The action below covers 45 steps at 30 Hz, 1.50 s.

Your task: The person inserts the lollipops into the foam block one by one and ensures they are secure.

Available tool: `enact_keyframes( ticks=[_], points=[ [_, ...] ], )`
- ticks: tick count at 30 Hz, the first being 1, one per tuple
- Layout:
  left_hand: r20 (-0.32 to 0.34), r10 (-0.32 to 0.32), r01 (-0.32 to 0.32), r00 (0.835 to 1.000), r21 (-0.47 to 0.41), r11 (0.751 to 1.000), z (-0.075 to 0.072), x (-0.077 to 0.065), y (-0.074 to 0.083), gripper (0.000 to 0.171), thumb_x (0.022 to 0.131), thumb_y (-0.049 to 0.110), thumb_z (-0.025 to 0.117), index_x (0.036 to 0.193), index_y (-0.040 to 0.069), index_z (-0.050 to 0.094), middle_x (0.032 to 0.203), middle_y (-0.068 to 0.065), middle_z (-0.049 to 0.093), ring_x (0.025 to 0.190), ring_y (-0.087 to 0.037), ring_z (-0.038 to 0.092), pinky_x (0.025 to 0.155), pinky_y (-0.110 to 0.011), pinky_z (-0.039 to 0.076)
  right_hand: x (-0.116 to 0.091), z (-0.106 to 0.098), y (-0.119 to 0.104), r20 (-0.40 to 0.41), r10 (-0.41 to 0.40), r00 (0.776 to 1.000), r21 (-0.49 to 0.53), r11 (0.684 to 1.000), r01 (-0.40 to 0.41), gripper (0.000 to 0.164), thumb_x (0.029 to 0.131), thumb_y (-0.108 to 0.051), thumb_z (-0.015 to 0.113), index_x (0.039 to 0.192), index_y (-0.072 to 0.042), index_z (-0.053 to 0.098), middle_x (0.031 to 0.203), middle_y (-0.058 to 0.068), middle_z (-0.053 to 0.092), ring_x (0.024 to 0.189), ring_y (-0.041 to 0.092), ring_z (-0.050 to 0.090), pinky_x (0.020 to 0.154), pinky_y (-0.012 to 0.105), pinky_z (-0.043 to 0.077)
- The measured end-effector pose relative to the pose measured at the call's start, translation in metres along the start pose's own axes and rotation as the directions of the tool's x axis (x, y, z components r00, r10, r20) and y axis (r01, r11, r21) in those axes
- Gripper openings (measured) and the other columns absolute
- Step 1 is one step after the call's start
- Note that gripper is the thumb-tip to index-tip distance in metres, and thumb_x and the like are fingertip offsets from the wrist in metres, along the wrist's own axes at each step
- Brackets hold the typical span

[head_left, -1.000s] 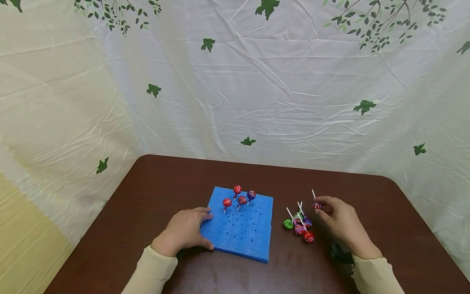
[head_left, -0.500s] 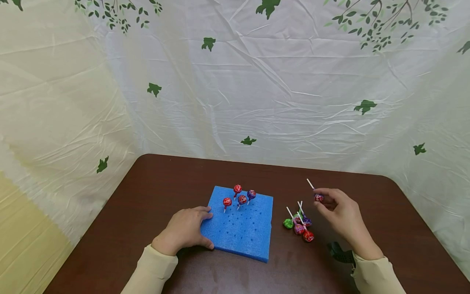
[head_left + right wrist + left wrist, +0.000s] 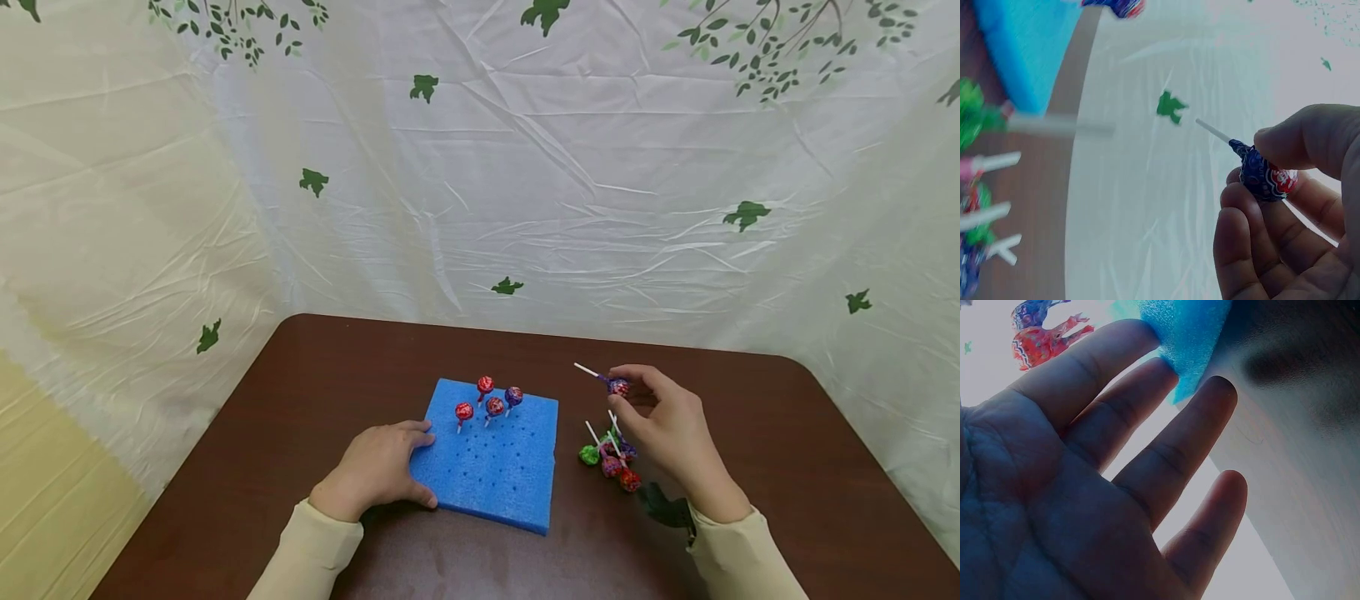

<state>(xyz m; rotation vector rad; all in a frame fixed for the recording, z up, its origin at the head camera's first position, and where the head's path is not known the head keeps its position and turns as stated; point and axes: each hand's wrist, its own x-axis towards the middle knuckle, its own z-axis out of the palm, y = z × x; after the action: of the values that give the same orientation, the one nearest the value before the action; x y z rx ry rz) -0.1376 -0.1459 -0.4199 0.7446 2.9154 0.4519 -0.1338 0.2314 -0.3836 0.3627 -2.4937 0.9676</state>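
In the head view my right hand [image 3: 671,429] pinches a blue and red wrapped lollipop [image 3: 617,387] by its candy end, above the table right of the board. Its white stick points up and left; thumb and fingertips also show round the lollipop [image 3: 1266,175] in the right wrist view. My left hand [image 3: 378,471] rests against the left edge of a blue foam board [image 3: 495,492], fingers fairly straight in the left wrist view. Several lollipops [image 3: 464,412] with red or purple wrappers stand upright in the board's far part, among rows of small holes.
Right of the board lies a pile of lollipops [image 3: 611,465] in green, pink, purple and red wrappers, sticks pointing up. A dark object [image 3: 663,506] shows beside the right wrist. The brown table [image 3: 360,358] ends at a white leaf-printed cloth [image 3: 570,208].
My right hand has moved left and a little up with the lollipop. The lollipop's stick has tilted from nearly upright toward the left. My left hand and the board have stayed put.
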Motion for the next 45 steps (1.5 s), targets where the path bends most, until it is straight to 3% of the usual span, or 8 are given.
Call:
enact_keyframes(
  ticks=[8,15,25,45],
  points=[
    [-0.004,0.006,-0.006,1.000,0.010,1.000,0.002,0.001,-0.002,0.084,0.062,0.055,0.090,0.128,0.009,0.068,0.138,-0.007,0.059,0.122,-0.032,0.058,0.098,-0.051,0.046,0.014,0.015,-0.020,0.018,-0.028,0.999,0.066,0.997,0.027,0.032,0.091,-0.001,0.070,0.122,-0.009,0.068,0.105,0.002,0.067,0.090,0.015,0.065,0.076,0.014,0.052],
    [-0.010,0.004,-0.004,1.000,0.003,1.000,0.004,0.001,-0.003,0.084,0.061,0.054,0.090,0.128,0.008,0.068,0.138,-0.008,0.059,0.122,-0.032,0.058,0.098,-0.051,0.046,0.026,0.032,-0.032,0.063,-0.033,0.997,0.023,0.999,0.031,0.032,0.095,-0.006,0.066,0.126,-0.008,0.066,0.112,0.007,0.065,0.095,0.020,0.066,0.077,0.042,0.058],
    [-0.014,0.012,-0.012,1.000,0.012,1.000,0.004,0.001,-0.004,0.084,0.061,0.055,0.090,0.128,0.009,0.068,0.138,-0.007,0.059,0.122,-0.032,0.058,0.098,-0.051,0.047,0.031,0.050,-0.035,0.132,0.039,0.991,-0.008,0.999,-0.038,0.030,0.095,-0.010,0.067,0.124,-0.005,0.062,0.100,0.004,0.068,0.088,0.018,0.065,0.072,0.037,0.056],
    [-0.006,0.014,-0.014,1.000,0.000,1.000,0.004,0.001,-0.004,0.083,0.062,0.054,0.090,0.128,0.008,0.068,0.138,-0.008,0.059,0.123,-0.033,0.057,0.098,-0.052,0.046,0.024,0.081,-0.029,0.178,0.055,0.983,0.015,0.998,-0.058,0.031,0.094,-0.011,0.070,0.125,-0.005,0.063,0.103,0.005,0.069,0.091,0.020,0.066,0.077,0.038,0.058]
  ],
)
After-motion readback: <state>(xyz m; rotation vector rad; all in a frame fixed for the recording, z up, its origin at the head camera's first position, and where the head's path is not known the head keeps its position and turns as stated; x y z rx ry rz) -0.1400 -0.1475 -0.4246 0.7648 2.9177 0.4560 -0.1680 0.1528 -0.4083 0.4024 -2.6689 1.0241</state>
